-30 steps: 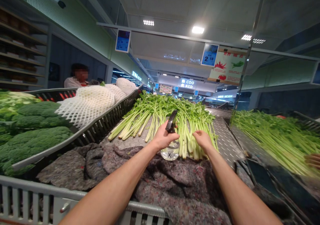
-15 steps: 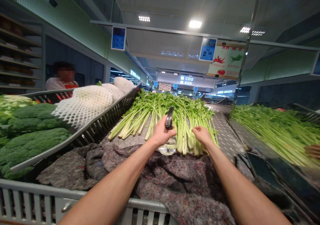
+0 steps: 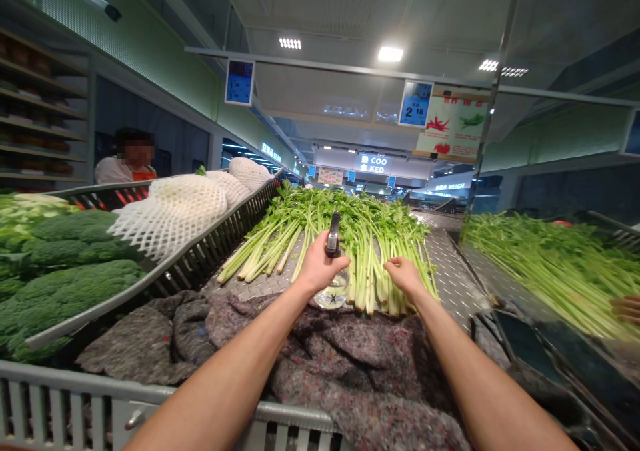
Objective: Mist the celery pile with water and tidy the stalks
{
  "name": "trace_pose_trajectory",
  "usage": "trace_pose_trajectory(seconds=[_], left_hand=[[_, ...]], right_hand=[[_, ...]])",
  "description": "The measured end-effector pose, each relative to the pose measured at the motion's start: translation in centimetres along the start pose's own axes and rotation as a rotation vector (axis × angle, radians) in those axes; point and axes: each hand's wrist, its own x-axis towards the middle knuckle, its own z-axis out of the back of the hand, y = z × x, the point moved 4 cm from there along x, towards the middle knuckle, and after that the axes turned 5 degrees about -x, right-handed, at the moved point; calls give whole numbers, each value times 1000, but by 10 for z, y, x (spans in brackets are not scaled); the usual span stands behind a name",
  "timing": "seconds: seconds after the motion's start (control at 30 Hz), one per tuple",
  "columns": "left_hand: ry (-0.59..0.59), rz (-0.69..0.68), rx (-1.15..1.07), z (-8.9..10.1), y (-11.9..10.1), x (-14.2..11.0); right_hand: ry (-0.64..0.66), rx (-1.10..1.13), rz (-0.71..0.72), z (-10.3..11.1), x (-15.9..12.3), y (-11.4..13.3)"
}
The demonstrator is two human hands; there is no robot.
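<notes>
My left hand (image 3: 320, 264) is closed around a spray bottle (image 3: 331, 297) with a clear body and a black trigger head (image 3: 333, 234) pointing away from me. Behind and beside it, a spread of celery (image 3: 370, 264) lies on a patterned metal shelf, leaves toward the back and pale stalk ends toward me. On the right part of the celery, my right hand (image 3: 404, 274) has its fingers curled together against the stalks. Its fingertips are partly hidden, but they appear to grip a stalk.
A rumpled grey felt blanket (image 3: 350, 364) lies in front of the celery. To the left, a crate wall (image 3: 170, 284) borders broccoli (image 3: 80, 277) and produce in white foam nets (image 3: 175, 204). A mirror (image 3: 545, 264) stands at right. A person (image 3: 125, 164) is at the far left.
My left hand and the spray bottle have shifted slightly left, and the trigger head stands more upright. My right hand stays at almost the same place on the celery. The view has moved a little.
</notes>
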Motion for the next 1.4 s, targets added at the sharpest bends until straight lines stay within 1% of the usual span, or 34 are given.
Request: trace_pose_trajectory(seconds=[0.1,0.17,0.43,0.7,0.8,1.03,1.27,1.4], left_hand=[[-48,-7,37,6,-1,3],[-57,-23,60,7,-3,3],[-5,17,52,4,-5,-1],[28,16,55,3,-3,-1],[2,11,62,6,-4,-1],[-101,36,113,15,-4,2],[-119,32,196,16,-8,1],[-193,33,243,21,-7,1]], right_hand=[[5,1,1,0,0,0],[4,-3,2,1,-2,1],[12,-11,4,1,-5,5],[12,-24,2,2,-6,5],[9,-24,7,1,-4,4],[22,-16,3,-2,0,0],[17,-18,16,-4,3,-1],[13,-25,20,-4,4,-1]])
